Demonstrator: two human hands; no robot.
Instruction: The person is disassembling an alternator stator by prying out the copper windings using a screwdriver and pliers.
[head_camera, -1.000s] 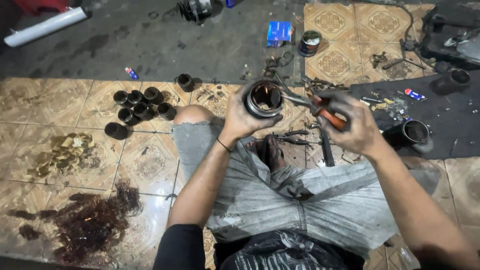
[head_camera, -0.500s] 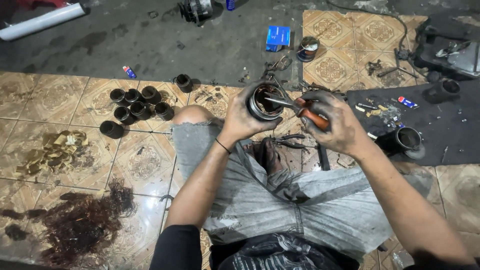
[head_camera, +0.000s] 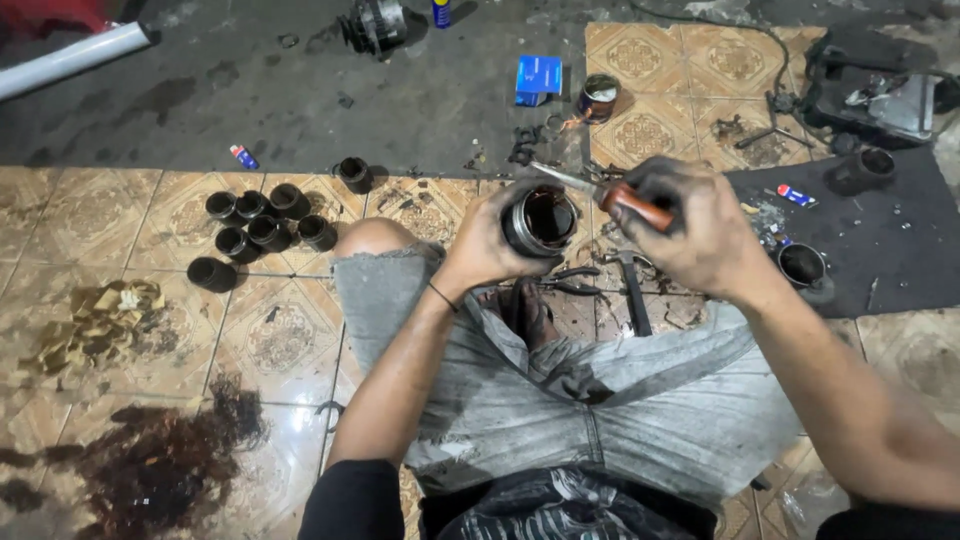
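Note:
My left hand (head_camera: 487, 243) grips a dark metal cylinder (head_camera: 540, 220), a greasy sleeve with its open end facing up toward me. My right hand (head_camera: 700, 232) holds pliers with red handles (head_camera: 632, 204); their metal jaws reach left across the cylinder's top rim. Both hands are black with grease and raised above my knees. I sit on the floor in grey shorts.
Several black sleeves (head_camera: 255, 225) stand grouped on the tiled floor at left, one more (head_camera: 352, 172) apart. A hammer (head_camera: 633, 290) and pliers lie below my hands. A black mat (head_camera: 880, 240) at right holds another sleeve (head_camera: 803, 266). Oil stain (head_camera: 150, 460) and brass scraps (head_camera: 95, 325) lie lower left.
The right hand with the pliers has moved left and closer to the cylinder, jaws now over its rim. The view has shifted slightly; the left hand keeps its grip.

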